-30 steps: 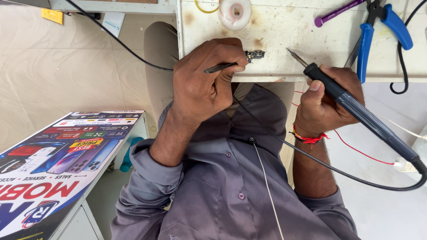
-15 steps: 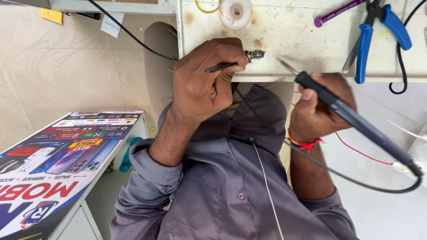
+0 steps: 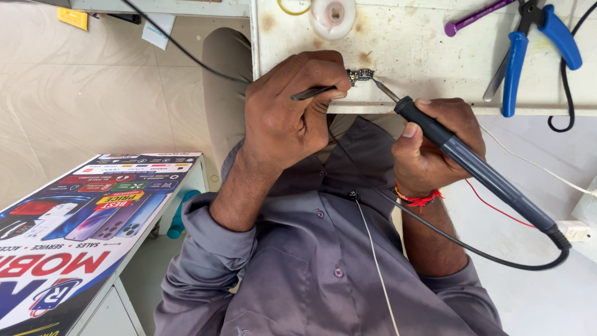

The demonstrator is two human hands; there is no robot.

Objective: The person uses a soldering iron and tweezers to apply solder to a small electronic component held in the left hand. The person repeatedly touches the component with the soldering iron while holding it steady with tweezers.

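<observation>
A tiny dark circuit board [image 3: 359, 76] lies near the front edge of the stained white worktable [image 3: 435, 56]. My left hand [image 3: 289, 109] pinches dark tweezers [image 3: 313, 93] whose tips press on the board's left side. My right hand [image 3: 432, 146] grips a blue-grey soldering iron [image 3: 479, 168] like a pen. Its metal tip [image 3: 385, 90] touches the board's right end. A red thread is tied round my right wrist.
Blue-handled pliers [image 3: 516, 62], a purple tool [image 3: 476, 15], a white spool [image 3: 333, 15] and a yellow ring [image 3: 292, 7] lie on the table's far part. The iron's black cord [image 3: 472, 249] loops over my lap. A printed sign board [image 3: 81, 218] stands at left.
My right hand has brought the soldering iron leftward, so its tip now meets the board. The left hand with the tweezers has stayed put.
</observation>
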